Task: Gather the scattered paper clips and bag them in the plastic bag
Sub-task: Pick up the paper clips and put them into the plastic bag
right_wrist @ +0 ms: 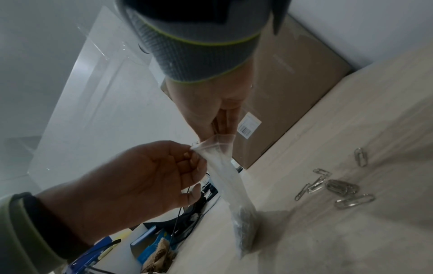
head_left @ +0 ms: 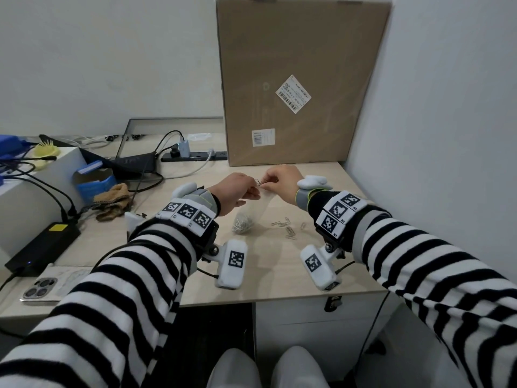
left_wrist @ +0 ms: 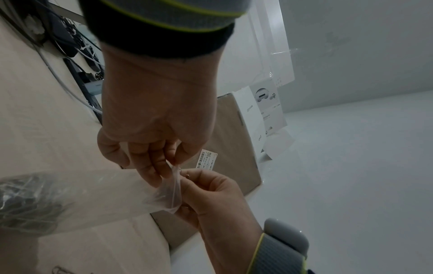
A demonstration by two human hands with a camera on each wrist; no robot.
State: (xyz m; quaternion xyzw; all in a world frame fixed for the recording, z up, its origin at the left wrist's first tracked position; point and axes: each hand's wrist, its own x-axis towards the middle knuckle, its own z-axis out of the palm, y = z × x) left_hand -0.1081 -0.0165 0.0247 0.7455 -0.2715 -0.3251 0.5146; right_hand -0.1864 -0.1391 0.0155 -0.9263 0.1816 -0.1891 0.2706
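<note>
Office: cluttered desk (head_left: 279,275), power strip (head_left: 195,156).

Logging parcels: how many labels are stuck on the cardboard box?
2: a tilted label on the cardboard box, right of centre, and a smaller label lower down. Hidden sides may carry more.

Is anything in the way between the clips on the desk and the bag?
Nothing visible lies between the loose paper clips and the plastic bag on the desk. Both hands, left hand and right hand, pinch the bag's mouth, so neither is free to pick clips up.
</note>
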